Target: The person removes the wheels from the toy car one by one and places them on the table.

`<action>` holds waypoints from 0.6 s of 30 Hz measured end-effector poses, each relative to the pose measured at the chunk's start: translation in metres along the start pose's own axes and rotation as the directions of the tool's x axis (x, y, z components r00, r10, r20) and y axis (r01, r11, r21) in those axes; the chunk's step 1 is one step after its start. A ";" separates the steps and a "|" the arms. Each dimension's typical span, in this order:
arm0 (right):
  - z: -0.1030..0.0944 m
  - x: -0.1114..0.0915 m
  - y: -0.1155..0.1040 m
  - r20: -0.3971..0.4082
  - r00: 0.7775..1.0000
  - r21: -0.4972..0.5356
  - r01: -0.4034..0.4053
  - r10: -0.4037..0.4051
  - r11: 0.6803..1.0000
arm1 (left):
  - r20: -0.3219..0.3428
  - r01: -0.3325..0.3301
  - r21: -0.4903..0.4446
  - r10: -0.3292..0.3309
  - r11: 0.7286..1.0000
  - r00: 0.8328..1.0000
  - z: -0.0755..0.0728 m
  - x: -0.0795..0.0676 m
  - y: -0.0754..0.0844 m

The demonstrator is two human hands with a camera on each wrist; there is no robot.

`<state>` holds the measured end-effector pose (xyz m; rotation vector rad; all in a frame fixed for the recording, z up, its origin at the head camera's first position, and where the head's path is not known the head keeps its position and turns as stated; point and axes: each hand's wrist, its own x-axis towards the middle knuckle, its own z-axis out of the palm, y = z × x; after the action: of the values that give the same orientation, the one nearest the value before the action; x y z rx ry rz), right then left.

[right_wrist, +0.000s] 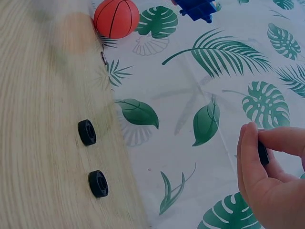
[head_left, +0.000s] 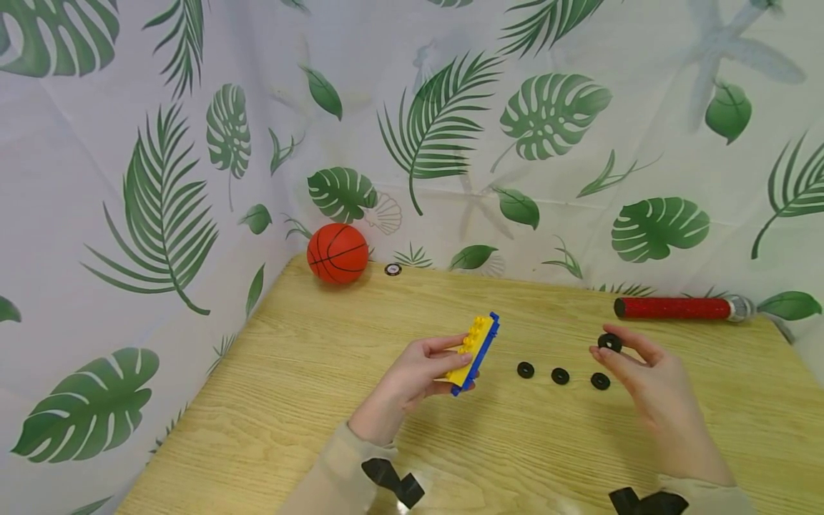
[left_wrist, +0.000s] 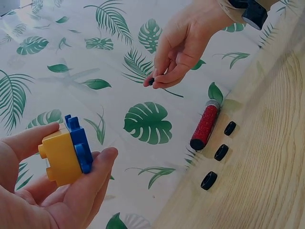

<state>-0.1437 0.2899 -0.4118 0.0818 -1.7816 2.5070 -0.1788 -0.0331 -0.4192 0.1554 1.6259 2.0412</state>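
Observation:
My left hand grips a toy brick chassis, a yellow studded block joined to a blue base with small pegs. The chassis is tilted, held above the table with the yellow studs facing left. In my right hand a black toy wheel is pinched between thumb and fingers. Three more black wheels lie flat in a row on the table between the hands: a left one, a middle one and a right one, the last just below the right fingertips.
A red-orange toy basketball sits at the table's back left corner, beside a small round black-and-white disc. Along the back right edge lies a red glittery cylinder with a silvery end. A leaf-printed curtain borders the wooden table.

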 end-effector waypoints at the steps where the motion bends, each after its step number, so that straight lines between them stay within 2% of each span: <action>1: -0.002 0.000 0.000 -0.009 1.000 -0.002 -0.001 0.001 1.000 | 0.000 -0.004 0.002 0.004 1.000 1.000 0.000 0.000 0.000; 11: -0.018 0.000 -0.001 -0.036 0.999 0.013 -0.015 0.015 1.000 | 0.004 -0.016 0.004 0.016 1.000 1.000 0.000 0.000 0.004; 18: -0.032 0.001 0.000 -0.075 0.997 -0.014 -0.033 0.032 0.999 | 0.002 -0.014 0.015 0.014 1.000 1.000 -0.001 0.001 0.005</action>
<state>-0.1446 0.3203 -0.4222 -0.0413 -1.7870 2.4834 -0.1814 -0.0343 -0.4148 0.1746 1.6434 2.0392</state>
